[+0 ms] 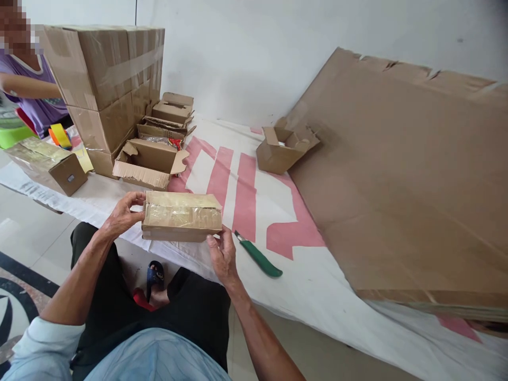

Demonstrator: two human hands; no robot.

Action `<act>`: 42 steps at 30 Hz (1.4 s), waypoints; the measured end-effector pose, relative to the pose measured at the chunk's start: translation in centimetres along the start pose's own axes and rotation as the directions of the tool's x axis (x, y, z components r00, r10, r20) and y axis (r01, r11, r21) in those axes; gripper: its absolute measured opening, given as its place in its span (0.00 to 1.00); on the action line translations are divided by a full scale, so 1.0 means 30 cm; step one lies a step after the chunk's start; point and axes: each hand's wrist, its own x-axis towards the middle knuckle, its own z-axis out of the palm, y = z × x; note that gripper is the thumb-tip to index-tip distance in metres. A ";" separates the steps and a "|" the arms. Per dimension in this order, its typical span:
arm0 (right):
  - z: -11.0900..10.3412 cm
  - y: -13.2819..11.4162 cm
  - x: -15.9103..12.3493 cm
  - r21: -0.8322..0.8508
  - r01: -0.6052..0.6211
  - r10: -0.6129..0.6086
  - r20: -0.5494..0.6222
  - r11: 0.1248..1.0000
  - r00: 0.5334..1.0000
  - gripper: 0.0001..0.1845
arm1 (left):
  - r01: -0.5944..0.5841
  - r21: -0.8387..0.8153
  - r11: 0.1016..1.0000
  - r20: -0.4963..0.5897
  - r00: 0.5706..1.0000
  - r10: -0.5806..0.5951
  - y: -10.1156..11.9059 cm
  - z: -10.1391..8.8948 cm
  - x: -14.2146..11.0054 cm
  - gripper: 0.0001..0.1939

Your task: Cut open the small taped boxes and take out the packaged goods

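Note:
I hold a small taped cardboard box (180,216) in front of me, above the edge of a white and pink sheet (246,190). My left hand (123,214) grips its left end, fingers curled over the top edge. My right hand (223,253) holds its lower right corner from below, thumb and fingers closed on the box. A green-handled utility knife (260,258) lies on the sheet just right of my right hand.
Open small boxes (148,161) (283,148) lie on the sheet; a tall stack of sealed cartons (105,79) stands at the back left. A large cardboard sheet (400,185) covers the right. Another person in purple (27,84) sits far left, near tape rolls (59,135) and a taped box (50,164).

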 end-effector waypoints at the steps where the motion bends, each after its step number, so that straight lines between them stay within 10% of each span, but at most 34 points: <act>1: -0.001 0.001 -0.001 0.001 0.004 -0.004 0.000 1.000 1.000 0.31 | 0.003 -0.006 1.000 0.007 1.000 -0.002 0.005 0.000 -0.002 0.21; 15: -0.054 -0.006 -0.030 -0.144 0.107 -0.098 0.068 0.984 0.993 0.28 | -0.130 0.127 0.983 -0.022 0.991 0.134 -0.022 0.005 -0.057 0.14; 21: -0.271 0.034 0.028 -0.526 0.254 -0.229 0.114 0.812 0.967 0.22 | -0.146 0.159 0.976 0.025 0.989 0.144 -0.022 -0.013 -0.063 0.16; 29: -0.510 0.163 0.034 -0.847 0.049 0.070 0.101 0.529 0.992 0.20 | -0.160 0.047 0.986 0.057 0.986 0.157 -0.027 0.019 -0.055 0.10; 33: -0.493 0.151 0.038 -0.811 -0.023 0.069 0.021 0.585 0.997 0.19 | -0.167 0.124 0.978 0.008 0.986 0.167 -0.040 0.020 -0.053 0.08; 38: -0.441 0.025 0.095 -0.473 -0.214 0.155 -0.161 0.855 0.975 0.28 | -0.130 0.113 0.985 0.014 0.991 0.130 -0.025 0.014 -0.073 0.09; 42: -0.388 -0.165 0.150 -0.210 -0.174 0.168 -0.047 0.962 0.985 0.32 | -0.098 0.124 0.987 0.052 0.994 0.092 0.003 0.010 -0.094 0.16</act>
